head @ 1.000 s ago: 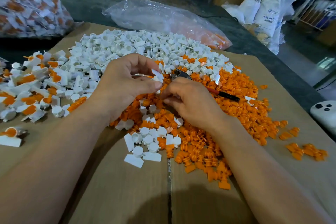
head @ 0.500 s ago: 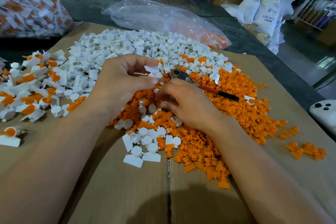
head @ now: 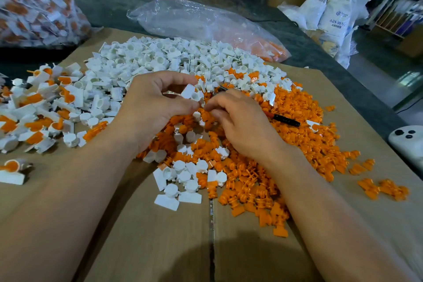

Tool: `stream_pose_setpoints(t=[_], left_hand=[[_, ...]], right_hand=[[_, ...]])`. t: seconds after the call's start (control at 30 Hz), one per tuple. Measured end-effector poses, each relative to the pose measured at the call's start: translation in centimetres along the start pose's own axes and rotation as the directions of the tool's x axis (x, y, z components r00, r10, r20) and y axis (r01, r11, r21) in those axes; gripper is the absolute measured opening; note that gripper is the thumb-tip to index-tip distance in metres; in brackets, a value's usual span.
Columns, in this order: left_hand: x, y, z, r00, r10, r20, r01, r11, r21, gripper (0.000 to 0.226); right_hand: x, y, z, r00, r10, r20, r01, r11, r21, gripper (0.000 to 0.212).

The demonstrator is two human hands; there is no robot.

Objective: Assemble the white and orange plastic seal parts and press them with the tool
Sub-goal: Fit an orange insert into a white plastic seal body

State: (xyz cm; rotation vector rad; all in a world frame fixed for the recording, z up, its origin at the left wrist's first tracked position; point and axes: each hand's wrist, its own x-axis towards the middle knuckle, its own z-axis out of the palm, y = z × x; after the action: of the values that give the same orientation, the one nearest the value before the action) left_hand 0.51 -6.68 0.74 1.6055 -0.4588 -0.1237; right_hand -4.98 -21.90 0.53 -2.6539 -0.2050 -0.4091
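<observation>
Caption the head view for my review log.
Left hand pinches a white seal part above the orange parts; right hand curls close beside it, tool lying behind.

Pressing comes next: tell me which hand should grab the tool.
Right. The tool lies just beyond the right hand, handle pointing right; the left hand already pinches a white part.

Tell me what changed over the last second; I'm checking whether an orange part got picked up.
The right hand lifted its fingertips off the orange pile toward the white seal part pinched in the left hand. Whether they carry an orange part is hidden. The left hand kept its pinch, nearly in place. The tool stayed on the pile, untouched.
</observation>
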Motion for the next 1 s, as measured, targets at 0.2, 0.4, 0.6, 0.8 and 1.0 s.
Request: stream_pose_setpoints(t=[0.2, 0.4, 0.6, 0.8, 1.0], left_hand=[[-0.2, 0.2, 0.1, 0.999, 0.041, 0.010, -0.042, 0.999, 0.035, 0.035], [-0.3, 0.2, 0.7, 0.997, 0.071, 0.012, -0.071, 0.994, 0.077, 0.040], [-0.6, 0.3, 0.8, 0.993, 0.104, 0.054, -0.108, 0.991, 0.077, 0.038], [-0.8, 0.3, 1.0, 0.989, 0.138, 0.048, -0.142, 0.987, 0.082, 0.040], [-0.9, 0.2, 0.9, 0.987, 0.133, 0.087, -0.131, 0.991, -0.022, 0.032]], right_hand=[[-0.3, 0.0, -1.3, 0.975, 0.093, -0.200, -0.047, 0.974, 0.223, 0.013], [-0.5, -1.0, -1.1, 0.967, 0.154, -0.204, -0.057, 0.908, 0.415, 0.032], [-0.6, -1.3, -0.9, 0.965, 0.172, -0.198, -0.067, 0.892, 0.446, 0.029], [-0.7, -1.3, -0.9, 0.967, 0.191, -0.170, -0.089, 0.874, 0.478, 0.028], [-0.7, -1.3, -1.0, 0.959, 0.200, -0.199, -0.094, 0.892, 0.442, 0.028]])
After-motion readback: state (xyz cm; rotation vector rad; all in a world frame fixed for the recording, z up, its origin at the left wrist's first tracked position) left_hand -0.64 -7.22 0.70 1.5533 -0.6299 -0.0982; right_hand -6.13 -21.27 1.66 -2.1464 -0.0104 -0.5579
